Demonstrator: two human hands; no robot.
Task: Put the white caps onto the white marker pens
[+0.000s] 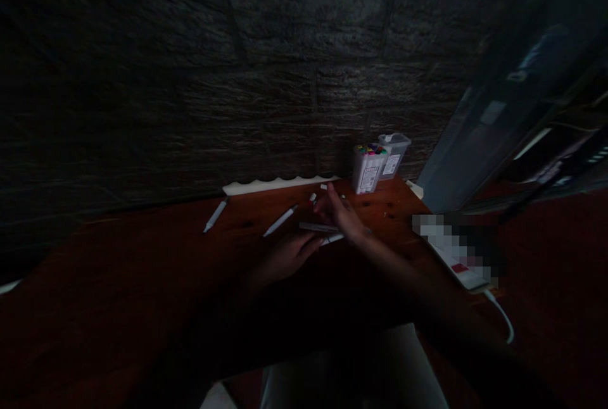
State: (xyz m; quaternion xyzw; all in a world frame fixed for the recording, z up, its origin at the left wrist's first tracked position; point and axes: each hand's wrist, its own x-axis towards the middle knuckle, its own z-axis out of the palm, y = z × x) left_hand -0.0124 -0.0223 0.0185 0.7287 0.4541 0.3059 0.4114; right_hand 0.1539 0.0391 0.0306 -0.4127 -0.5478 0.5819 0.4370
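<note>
In the dim head view my left hand (289,254) is low over the wooden table, its fingers closed at the near end of a white marker (332,239). My right hand (346,218) crosses just above that marker's other end, thumb raised and apart from the fingers, nothing visible between them. A blurred pale bar, seemingly another marker (316,227), lies between the hands. Two white markers, one nearer (280,220) and one farther left (215,216), rest on the wood. Beyond my right fingers are small caps, one white and red (312,198) and one white (323,187).
Against the stone wall (285,111) stand a clear box of colourful markers (368,171) and a second clear container (395,154). A wavy white strip (280,185) runs along the table's back edge. On the right lies a partly pixelated white device (468,273) with a cable (503,317).
</note>
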